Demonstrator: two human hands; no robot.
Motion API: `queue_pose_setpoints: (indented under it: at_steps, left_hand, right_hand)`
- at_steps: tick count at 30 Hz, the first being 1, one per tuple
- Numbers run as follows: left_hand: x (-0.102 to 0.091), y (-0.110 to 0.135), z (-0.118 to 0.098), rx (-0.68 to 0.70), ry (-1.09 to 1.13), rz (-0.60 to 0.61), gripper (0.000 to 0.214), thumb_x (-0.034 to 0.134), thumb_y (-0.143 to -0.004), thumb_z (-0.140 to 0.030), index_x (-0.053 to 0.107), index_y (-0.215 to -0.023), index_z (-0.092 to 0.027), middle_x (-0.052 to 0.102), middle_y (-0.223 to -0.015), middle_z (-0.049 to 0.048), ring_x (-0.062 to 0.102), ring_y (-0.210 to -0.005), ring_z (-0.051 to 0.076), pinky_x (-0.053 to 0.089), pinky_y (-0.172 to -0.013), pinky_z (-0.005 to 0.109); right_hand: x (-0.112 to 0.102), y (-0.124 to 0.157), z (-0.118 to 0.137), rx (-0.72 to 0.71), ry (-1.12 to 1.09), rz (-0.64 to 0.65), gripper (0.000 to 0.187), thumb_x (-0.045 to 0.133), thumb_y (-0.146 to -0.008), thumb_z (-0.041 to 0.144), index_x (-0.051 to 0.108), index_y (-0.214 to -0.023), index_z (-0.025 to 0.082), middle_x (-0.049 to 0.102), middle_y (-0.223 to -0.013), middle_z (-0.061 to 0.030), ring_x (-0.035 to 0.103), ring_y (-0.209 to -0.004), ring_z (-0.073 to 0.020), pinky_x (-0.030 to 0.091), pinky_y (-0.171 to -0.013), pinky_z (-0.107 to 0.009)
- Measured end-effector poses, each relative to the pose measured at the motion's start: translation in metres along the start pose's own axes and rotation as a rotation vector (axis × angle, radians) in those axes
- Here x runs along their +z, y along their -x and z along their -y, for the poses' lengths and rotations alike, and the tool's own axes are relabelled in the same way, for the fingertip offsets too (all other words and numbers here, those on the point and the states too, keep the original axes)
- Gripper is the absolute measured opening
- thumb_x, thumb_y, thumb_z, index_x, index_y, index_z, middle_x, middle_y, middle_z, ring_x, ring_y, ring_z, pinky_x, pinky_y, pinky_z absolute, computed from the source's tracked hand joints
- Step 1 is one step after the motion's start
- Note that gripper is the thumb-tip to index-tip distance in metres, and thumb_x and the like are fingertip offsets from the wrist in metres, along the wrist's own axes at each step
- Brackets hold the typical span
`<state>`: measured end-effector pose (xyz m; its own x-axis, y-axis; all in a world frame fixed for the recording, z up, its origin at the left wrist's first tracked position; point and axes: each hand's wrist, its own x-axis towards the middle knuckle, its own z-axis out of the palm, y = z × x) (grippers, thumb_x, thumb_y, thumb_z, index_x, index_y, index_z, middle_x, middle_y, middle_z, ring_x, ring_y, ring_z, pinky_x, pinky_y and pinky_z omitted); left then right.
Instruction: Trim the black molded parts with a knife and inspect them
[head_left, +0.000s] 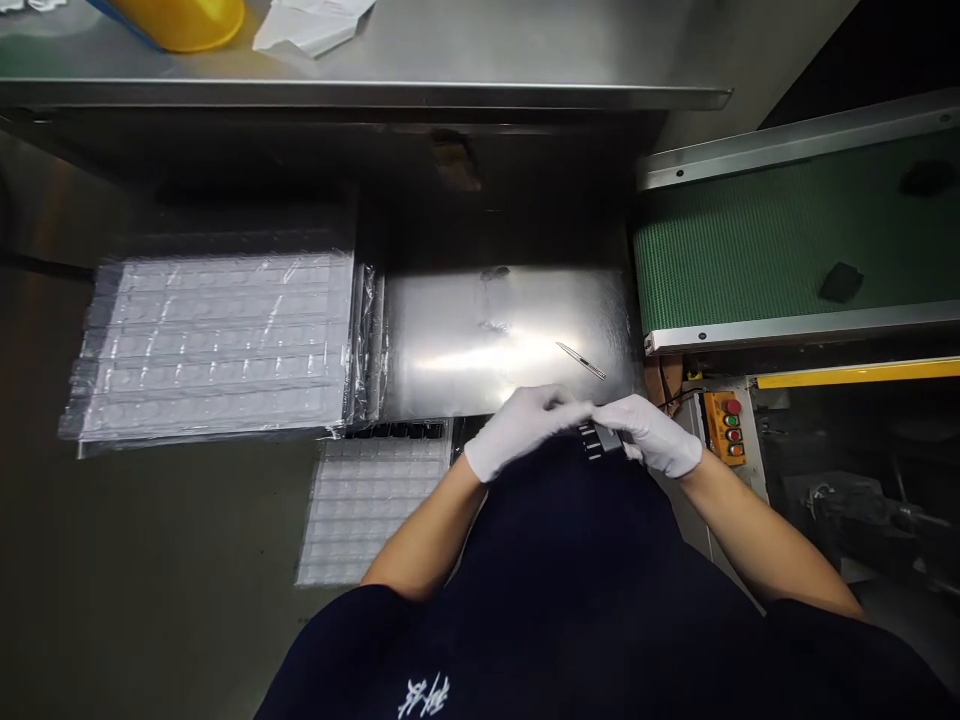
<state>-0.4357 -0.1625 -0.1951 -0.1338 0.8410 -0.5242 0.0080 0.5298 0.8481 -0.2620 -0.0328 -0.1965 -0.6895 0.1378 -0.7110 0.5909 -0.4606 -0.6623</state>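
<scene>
Dark strip (602,438) is pinched between the gloved left hand (521,430) and right hand (652,435). Tweezers (581,361) lie just above on a steel plate (450,345).

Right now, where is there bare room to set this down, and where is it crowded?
Bare steel sheet lies between the plastic-wrapped trays and the green conveyor belt, tweezers at its right. Dark surface shows left of the lower trays. Crowded around the left hand and right hand, beside the lower trays.

Tweezers (580,360) on steel plate (450,345); plastic trays (214,345) left, conveyor (787,240) right.
</scene>
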Motion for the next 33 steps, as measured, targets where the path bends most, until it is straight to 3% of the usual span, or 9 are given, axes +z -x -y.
queue_pose_setpoints:
  at_steps: [3, 7, 10, 13, 17, 21, 25, 29, 33]
  left_hand:
    - [-0.008, 0.008, 0.013, 0.072, 0.236, -0.128, 0.045, 0.054, -0.096, -0.059, 0.069, -0.09, -0.016, 0.073, -0.08, 0.0041, 0.068, -0.078, 0.019, 0.053, -0.082, 0.033]
    - [-0.007, 0.021, 0.023, 0.101, 0.314, -0.094, 0.028, 0.062, -0.091, -0.044, 0.065, -0.085, -0.018, 0.067, -0.072, 0.0017, 0.063, -0.069, 0.017, 0.052, -0.074, 0.032]
    - [-0.006, 0.028, 0.023, 0.16, 0.205, -0.066, 0.019, 0.067, -0.086, -0.036, 0.065, -0.09, -0.017, 0.066, -0.08, 0.002, 0.06, -0.072, 0.016, 0.05, -0.071, 0.031]
    - [-0.003, 0.03, 0.018, 0.148, -0.004, -0.133, 0.026, 0.068, -0.088, -0.043, 0.064, -0.09, -0.018, 0.066, -0.083, 0.0018, 0.058, -0.073, 0.016, 0.047, -0.068, 0.03]
    - [0.008, 0.027, 0.011, 0.213, -0.204, -0.215, 0.045, 0.048, -0.101, -0.058, 0.056, -0.077, -0.02, 0.063, -0.07, 0.0005, 0.057, -0.066, 0.017, 0.043, -0.065, 0.03]
    - [0.023, 0.029, 0.011, 0.338, -0.101, -0.306, 0.057, 0.027, -0.109, -0.052, 0.054, -0.07, -0.021, 0.064, -0.061, 0.0008, 0.06, -0.059, 0.016, 0.046, -0.069, 0.031]
    - [0.03, 0.032, 0.008, 0.35, 0.167, -0.184, 0.071, 0.012, -0.11, -0.048, 0.054, -0.059, -0.022, 0.065, -0.057, 0.0048, 0.063, -0.061, 0.017, 0.052, -0.078, 0.033]
    - [0.022, 0.038, -0.001, 0.331, 0.254, -0.053, 0.048, 0.029, -0.106, -0.04, 0.047, -0.065, -0.022, 0.066, -0.059, 0.0033, 0.058, -0.057, 0.016, 0.048, -0.065, 0.031]
    - [0.013, 0.047, -0.009, 0.286, -0.016, -0.06, 0.015, 0.06, -0.082, -0.023, 0.05, -0.072, -0.022, 0.066, -0.064, -0.0004, 0.053, -0.057, 0.014, 0.042, -0.058, 0.027]
  right_hand:
    - [0.005, -0.003, -0.008, -0.079, -0.22, -0.002, 0.05, 0.072, -0.083, 0.065, 0.068, -0.07, 0.017, 0.059, -0.049, -0.0004, 0.047, -0.036, -0.011, 0.028, -0.036, -0.023]
    - [0.015, -0.004, -0.01, -0.167, -0.319, 0.055, 0.046, 0.076, -0.083, 0.06, 0.069, -0.087, 0.015, 0.078, -0.078, -0.0103, 0.07, -0.056, -0.0185, 0.05, -0.046, -0.025]
    - [0.027, -0.002, -0.007, -0.201, -0.342, 0.008, 0.045, 0.079, -0.084, 0.055, 0.067, -0.099, 0.014, 0.079, -0.088, -0.0116, 0.076, -0.068, -0.0206, 0.057, -0.054, -0.025]
    - [0.041, -0.001, -0.006, -0.276, -0.269, -0.116, 0.041, 0.083, -0.083, 0.05, 0.068, -0.096, 0.014, 0.077, -0.08, -0.0077, 0.074, -0.067, -0.0176, 0.057, -0.056, -0.023]
    - [0.053, 0.0, -0.01, -0.326, -0.18, -0.24, 0.043, 0.091, -0.074, 0.046, 0.07, -0.095, 0.015, 0.075, -0.074, -0.0035, 0.07, -0.062, -0.0153, 0.057, -0.059, -0.024]
    - [0.053, 0.001, -0.016, -0.368, -0.185, -0.149, 0.043, 0.083, -0.084, 0.049, 0.071, -0.103, 0.013, 0.074, -0.07, -0.0046, 0.07, -0.06, -0.017, 0.057, -0.059, -0.027]
    - [0.048, 0.003, -0.016, -0.429, -0.274, 0.054, 0.041, 0.075, -0.091, 0.054, 0.069, -0.1, 0.014, 0.074, -0.076, -0.0077, 0.07, -0.062, -0.0195, 0.057, -0.061, -0.031]
    - [0.044, 0.009, -0.015, -0.411, -0.416, 0.196, 0.043, 0.071, -0.092, 0.058, 0.071, -0.097, 0.015, 0.074, -0.078, -0.0076, 0.068, -0.058, -0.0179, 0.055, -0.058, -0.03]
    - [0.039, 0.012, -0.019, -0.401, -0.416, 0.161, 0.038, 0.069, -0.094, 0.053, 0.072, -0.093, 0.015, 0.071, -0.074, -0.0049, 0.065, -0.06, -0.0164, 0.052, -0.061, -0.029]
